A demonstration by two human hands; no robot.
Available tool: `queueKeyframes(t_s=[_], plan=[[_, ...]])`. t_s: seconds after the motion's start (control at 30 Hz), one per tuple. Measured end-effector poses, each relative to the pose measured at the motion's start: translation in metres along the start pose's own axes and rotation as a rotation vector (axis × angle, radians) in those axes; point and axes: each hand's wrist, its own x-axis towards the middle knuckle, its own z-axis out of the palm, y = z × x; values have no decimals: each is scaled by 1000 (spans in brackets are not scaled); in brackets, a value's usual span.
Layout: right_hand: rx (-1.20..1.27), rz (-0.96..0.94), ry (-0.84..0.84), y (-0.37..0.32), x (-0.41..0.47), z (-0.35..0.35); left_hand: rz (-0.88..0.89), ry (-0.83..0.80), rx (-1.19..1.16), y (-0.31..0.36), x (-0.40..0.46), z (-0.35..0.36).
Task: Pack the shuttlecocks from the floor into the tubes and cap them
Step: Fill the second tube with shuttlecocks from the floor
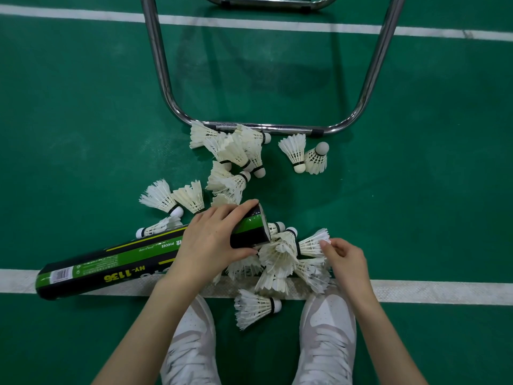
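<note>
A long black-and-green shuttlecock tube (111, 265) lies slanted across the white court line, its open mouth (263, 227) pointing right. My left hand (213, 240) grips the tube near that mouth. My right hand (344, 259) pinches the feather edge of a white shuttlecock (313, 244) lying just right of the mouth. Several more shuttlecocks are heaped between my hands (277, 259), and one lies alone near my shoes (255, 307). No cap is visible.
Several other shuttlecocks are scattered on the green floor: a cluster (236, 151) by a chrome chair frame (261, 127), a pair (305, 157) to the right, some (177, 198) left of the tube. My white shoes (327, 337) stand below the court line (444, 293).
</note>
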Motion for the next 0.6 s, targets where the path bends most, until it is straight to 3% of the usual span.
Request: queueKeyframes(t_s=[0.3,0.5,0.6], plan=[[99,-130,171,-17,-1,-13,-5,-3,-11,1,-1,-2],[329,-183,50,-52,-19,-17,-2,-9,-2,1,-1,-2],[316,-234,-48,-63,-29,-8,0,-18,-1,2,-1,-1]])
